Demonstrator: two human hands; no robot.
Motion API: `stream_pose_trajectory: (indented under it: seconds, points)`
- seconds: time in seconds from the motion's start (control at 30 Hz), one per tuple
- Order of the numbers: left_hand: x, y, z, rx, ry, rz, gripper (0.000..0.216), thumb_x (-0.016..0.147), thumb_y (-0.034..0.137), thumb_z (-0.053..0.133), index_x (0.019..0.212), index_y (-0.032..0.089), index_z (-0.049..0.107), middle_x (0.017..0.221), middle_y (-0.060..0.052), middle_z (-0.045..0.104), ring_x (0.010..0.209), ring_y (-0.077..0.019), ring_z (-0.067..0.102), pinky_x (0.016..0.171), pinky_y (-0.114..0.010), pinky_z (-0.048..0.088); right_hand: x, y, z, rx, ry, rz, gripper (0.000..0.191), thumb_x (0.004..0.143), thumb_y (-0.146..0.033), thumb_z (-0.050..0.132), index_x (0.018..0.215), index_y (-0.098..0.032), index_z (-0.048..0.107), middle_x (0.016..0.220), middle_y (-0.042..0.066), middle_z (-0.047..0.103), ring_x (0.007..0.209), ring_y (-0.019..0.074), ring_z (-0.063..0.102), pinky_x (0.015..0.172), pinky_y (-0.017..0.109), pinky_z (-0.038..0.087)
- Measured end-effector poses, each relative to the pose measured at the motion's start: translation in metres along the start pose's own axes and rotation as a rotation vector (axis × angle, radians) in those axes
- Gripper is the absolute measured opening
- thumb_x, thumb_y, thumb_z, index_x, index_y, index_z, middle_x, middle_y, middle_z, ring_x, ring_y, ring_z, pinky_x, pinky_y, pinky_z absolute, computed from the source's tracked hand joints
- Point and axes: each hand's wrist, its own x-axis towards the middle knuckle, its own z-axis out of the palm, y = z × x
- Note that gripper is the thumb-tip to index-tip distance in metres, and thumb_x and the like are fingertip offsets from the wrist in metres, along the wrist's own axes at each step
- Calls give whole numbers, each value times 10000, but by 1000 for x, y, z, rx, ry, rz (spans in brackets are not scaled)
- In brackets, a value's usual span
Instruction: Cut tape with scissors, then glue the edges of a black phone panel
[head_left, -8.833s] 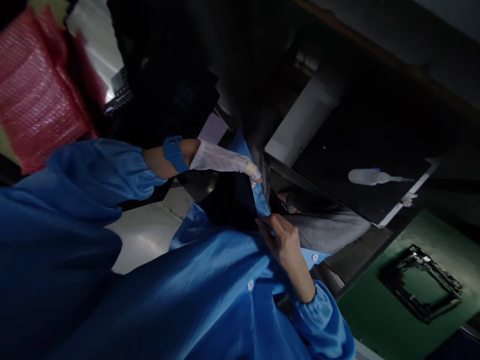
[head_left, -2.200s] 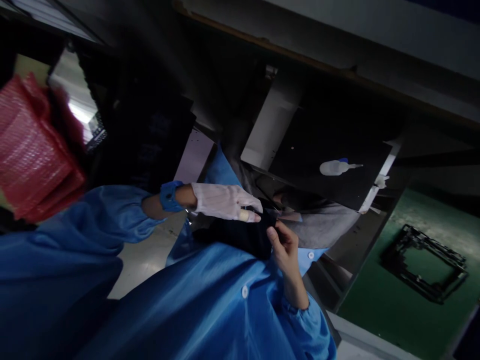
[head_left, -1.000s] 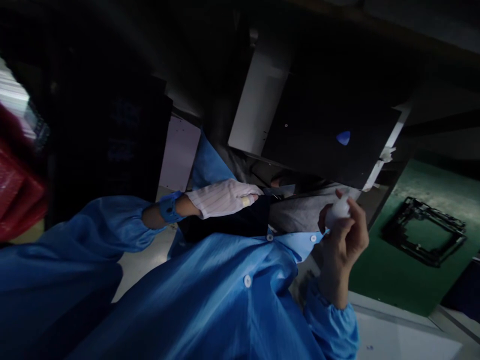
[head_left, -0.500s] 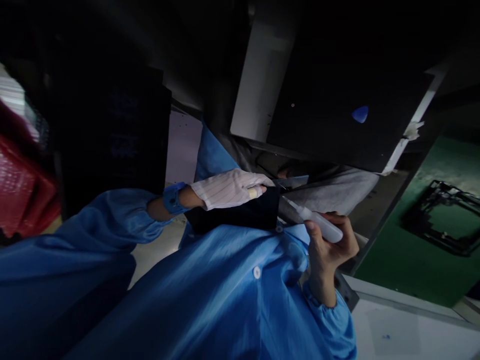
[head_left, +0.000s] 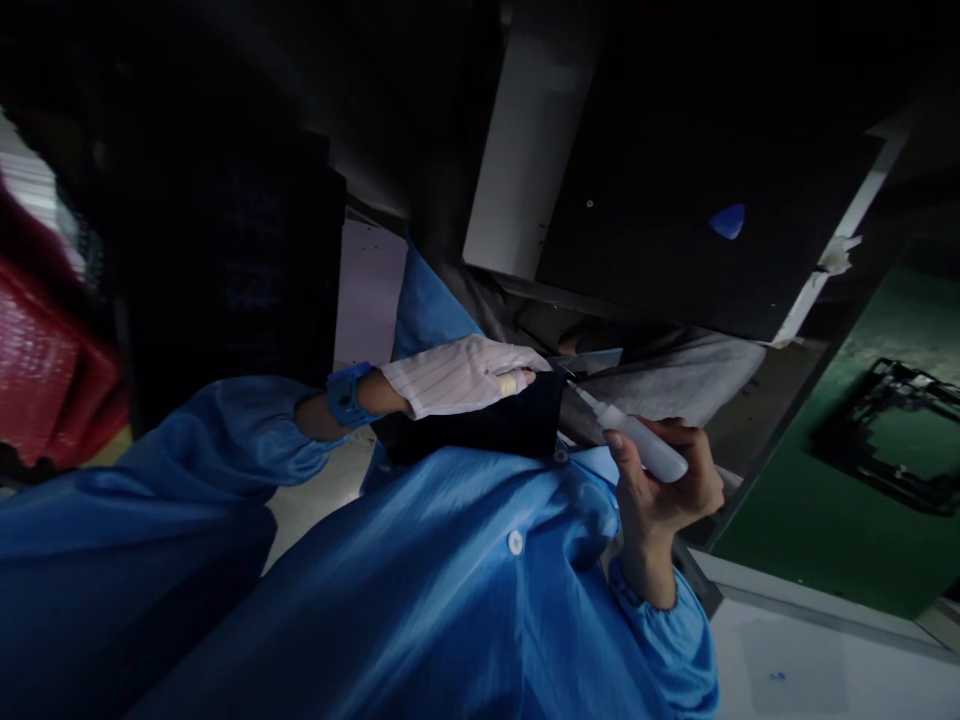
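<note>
My left hand (head_left: 469, 378), in a striped white glove with bare fingertips, is closed on the edge of a thin flat panel (head_left: 592, 361). The panel's pale, glossy end sticks out to the right of the fingers. Below the glove is a dark flat surface (head_left: 495, 430); whether it belongs to the same panel I cannot tell. My bare right hand (head_left: 671, 480) is wrapped round a white squeeze bottle (head_left: 649, 447), tilted with its thin nozzle pointing up and left. The nozzle's tip is close to the panel's edge; contact cannot be made out.
A black-topped surface (head_left: 660, 260) with a blue triangular piece (head_left: 727, 221) lies ahead. To the right, a black frame (head_left: 892, 435) rests on a green mat (head_left: 810, 530). Dark stacked boxes (head_left: 232, 260) and a red bag (head_left: 52, 370) stand left.
The bottle's nozzle has moved slightly up, closer to the panel's edge. My left hand keeps its hold almost unmoved. The view has shifted a little.
</note>
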Motion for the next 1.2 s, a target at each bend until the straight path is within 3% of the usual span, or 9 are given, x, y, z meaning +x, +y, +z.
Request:
stream_pose_trajectory:
  seconds: [0.17, 0.33, 0.47, 0.83, 1.2]
  points:
    - [1, 3, -1, -14, -12, -23, 468, 1258, 246, 507, 1640, 115, 744, 1452, -93, 888, 1290, -231, 866, 1198, -338, 652, -4, 3, 0, -17, 31, 11, 513, 1035, -714, 922, 886, -243, 781, 702, -12, 740, 554, 177, 632, 545, 307, 505]
    - [1, 4, -2, -22, -18, -35, 466, 1252, 269, 511, 1634, 165, 758, 1521, -85, 868, 1306, -246, 867, 1206, -363, 673, -8, 5, 0, -15, 24, 57, 500, 1007, -695, 953, 892, -236, 789, 698, -6, 741, 564, 189, 645, 559, 323, 527]
    - [0, 5, -3, -22, -22, -53, 485, 1250, 293, 484, 1630, 207, 774, 1494, -85, 879, 1280, -248, 872, 1178, -360, 692, -9, 4, 0, 14, 15, 11, 453, 1040, -636, 946, 909, -234, 783, 725, -12, 741, 560, 165, 613, 557, 307, 491]
    - [3, 1, -2, -28, -37, -57, 528, 1234, 311, 482, 1642, 121, 759, 1431, -106, 886, 1225, -246, 861, 1173, -348, 652, -11, -2, -1, -15, 14, -31, 460, 1097, -668, 881, 934, -255, 760, 737, -7, 762, 548, 178, 658, 530, 321, 513]
    - [2, 1, -2, -25, -22, -52, 536, 1252, 351, 452, 1648, 199, 779, 1511, -101, 873, 1301, -279, 855, 1185, -383, 662, -23, -2, -4, -75, -6, -64, 379, 1069, -583, 943, 982, -266, 755, 778, -10, 745, 603, 195, 679, 578, 334, 558]
